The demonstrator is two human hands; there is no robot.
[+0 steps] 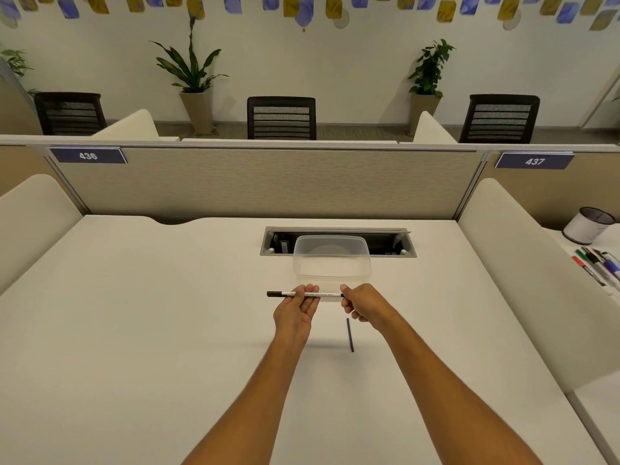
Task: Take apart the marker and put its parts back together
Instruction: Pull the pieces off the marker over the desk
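A slim white marker (pixel 327 294) with a black cap at its left end is held level above the desk, between both hands. My left hand (pixel 295 312) pinches the barrel near the capped end, palm up. My right hand (pixel 364 305) grips the marker's right end, which is hidden in its fingers. A thin dark blue rod (pixel 350 334), an inner part of the marker, lies on the white desk (pixel 134 330) just below my right hand.
A clear plastic container (pixel 332 260) stands right behind the hands, in front of an open cable hatch (pixel 339 241). Several markers (pixel 597 265) and a white cup (pixel 588 224) lie on the neighbouring desk at far right. Partition walls enclose the desk.
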